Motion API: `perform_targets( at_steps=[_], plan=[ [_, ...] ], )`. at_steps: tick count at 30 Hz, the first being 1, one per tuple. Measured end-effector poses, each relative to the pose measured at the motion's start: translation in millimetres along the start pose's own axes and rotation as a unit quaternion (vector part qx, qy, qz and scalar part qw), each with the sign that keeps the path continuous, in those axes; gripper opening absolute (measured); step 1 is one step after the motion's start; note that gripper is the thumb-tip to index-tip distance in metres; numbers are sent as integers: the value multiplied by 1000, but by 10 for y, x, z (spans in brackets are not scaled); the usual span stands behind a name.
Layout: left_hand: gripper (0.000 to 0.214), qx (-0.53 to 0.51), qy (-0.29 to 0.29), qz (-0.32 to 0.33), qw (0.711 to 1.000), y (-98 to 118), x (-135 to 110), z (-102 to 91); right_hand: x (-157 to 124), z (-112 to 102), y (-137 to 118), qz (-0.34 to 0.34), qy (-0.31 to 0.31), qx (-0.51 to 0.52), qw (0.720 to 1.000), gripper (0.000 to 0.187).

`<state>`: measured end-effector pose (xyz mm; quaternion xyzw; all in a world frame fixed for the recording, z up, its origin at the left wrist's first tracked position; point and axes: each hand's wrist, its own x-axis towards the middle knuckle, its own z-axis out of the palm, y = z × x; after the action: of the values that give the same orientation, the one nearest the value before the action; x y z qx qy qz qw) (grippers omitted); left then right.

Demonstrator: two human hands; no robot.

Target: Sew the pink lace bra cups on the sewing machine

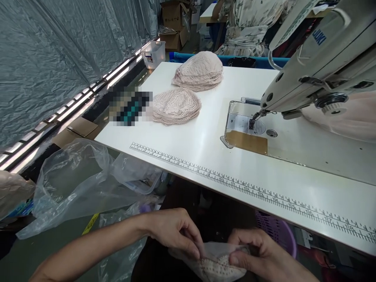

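Over the lap, below the table's front edge, both hands hold a sheer, pale lace fabric piece (221, 266). My left hand (178, 231) is closed, its thumb and fingers pinching the left part of the piece. On the other side my right hand (258, 254) grips it between thumb and bent fingers. A dotted lace layer and a thin dark reddish line show through the sheer layer. The lower end of the piece runs out of the frame.
A JUKI sewing machine (311, 66) stands on the right of the white table (188, 147), which has a printed ruler. Two lace stacks, a near one (178, 107) and a far one (202, 70), lie on it. A purple basket (282, 235) sits underneath; plastic bags (73, 180) hang left.
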<state>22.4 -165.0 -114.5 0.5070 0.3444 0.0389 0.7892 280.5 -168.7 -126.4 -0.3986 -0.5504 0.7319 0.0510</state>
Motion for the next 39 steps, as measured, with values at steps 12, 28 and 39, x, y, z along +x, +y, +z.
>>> perform_targets(
  at_steps=[12,28,39],
  plan=[
    [48,3,-8,-26,1000,-117,32,16,-4,-11,-21,6,-4,5,1000,40],
    [57,-33,30,-7,999,-124,92,102,0,14,-61,2,-1,11,1000,41],
    [56,-66,13,-60,996,-144,74,58,-33,-13,-65,-28,12,12,999,37]
  ],
)
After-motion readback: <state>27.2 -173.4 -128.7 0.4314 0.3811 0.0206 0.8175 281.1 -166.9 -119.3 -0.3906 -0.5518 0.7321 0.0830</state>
